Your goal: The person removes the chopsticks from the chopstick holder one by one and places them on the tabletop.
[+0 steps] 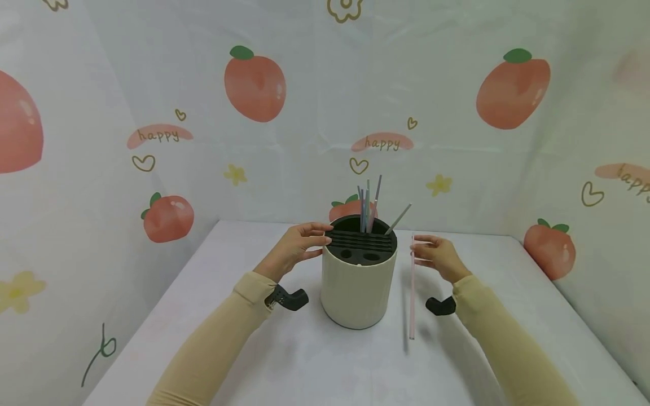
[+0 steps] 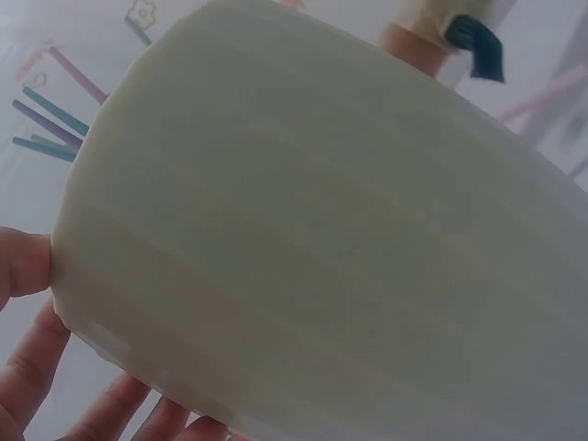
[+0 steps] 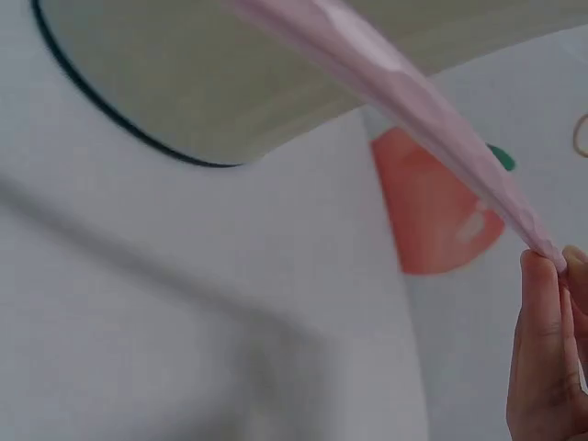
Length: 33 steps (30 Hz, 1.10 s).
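Note:
A cream round desk organizer (image 1: 357,290) with a black slotted top stands upright on the table. Several thin coloured straws (image 1: 363,206) poke up from its rear compartment, one of them leaning right. My left hand (image 1: 299,248) rests against the organizer's left rim, fingers fairly straight; in the left wrist view its thumb (image 2: 26,264) touches the top edge and the other fingers lie along the wall. To the organizer's right, my right hand (image 1: 438,256) pinches a long pink straw (image 3: 441,124) near its upper end, between thumb and fingertips. The straw hangs nearly vertical.
The white table (image 1: 304,366) runs back to a white cloth backdrop (image 1: 304,169) printed with peaches, hearts and flowers. Black wrist cameras (image 1: 291,299) sit under both cuffs, the left one close to the organizer's side.

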Motion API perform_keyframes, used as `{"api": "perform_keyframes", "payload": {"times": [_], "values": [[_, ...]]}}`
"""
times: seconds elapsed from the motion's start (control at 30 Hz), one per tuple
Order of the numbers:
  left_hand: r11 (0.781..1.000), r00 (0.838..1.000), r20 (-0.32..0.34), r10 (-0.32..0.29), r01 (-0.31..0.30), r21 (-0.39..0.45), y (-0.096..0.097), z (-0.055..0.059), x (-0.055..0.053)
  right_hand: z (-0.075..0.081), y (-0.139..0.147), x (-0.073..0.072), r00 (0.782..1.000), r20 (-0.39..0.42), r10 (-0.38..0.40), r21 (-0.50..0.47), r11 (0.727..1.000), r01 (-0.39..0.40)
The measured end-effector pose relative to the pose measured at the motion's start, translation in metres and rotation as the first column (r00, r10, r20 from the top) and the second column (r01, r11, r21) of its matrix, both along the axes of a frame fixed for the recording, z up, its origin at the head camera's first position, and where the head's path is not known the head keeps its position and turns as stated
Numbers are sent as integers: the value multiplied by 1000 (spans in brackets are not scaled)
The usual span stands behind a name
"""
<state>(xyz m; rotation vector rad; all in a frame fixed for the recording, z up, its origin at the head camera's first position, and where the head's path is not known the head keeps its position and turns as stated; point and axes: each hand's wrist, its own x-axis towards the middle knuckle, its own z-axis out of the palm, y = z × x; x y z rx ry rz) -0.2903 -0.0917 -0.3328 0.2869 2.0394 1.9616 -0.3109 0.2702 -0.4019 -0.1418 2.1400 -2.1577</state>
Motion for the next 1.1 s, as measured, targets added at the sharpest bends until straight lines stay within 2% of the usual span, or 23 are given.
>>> {"api": "perform_keyframes", "payload": {"times": [0.1,0.2,0.37,0.6,0.7,1.1], "values": [[1000,1000,-1,-1,1,0,0,0,0,-22,-8,-3,997,79,-7,51,999,3],[1000,1000,-1,0,0,0,0,-1,-1,-38,-13,-5,988,147,-43,115,993,26],[1000,1000,-4,-8,8,1,0,-1,-1,-55,-17,-7,981,185,-64,157,987,35],[1000,1000,2,-2,2,-1,-1,0,0,-60,-23,-4,970,216,-108,224,973,58],[1000,1000,8,2,-2,4,0,0,0,-61,-26,-5,965,218,-145,271,959,83],[1000,1000,19,8,-8,6,0,-1,-2,-62,-32,-7,955,215,-205,404,909,104]]}}
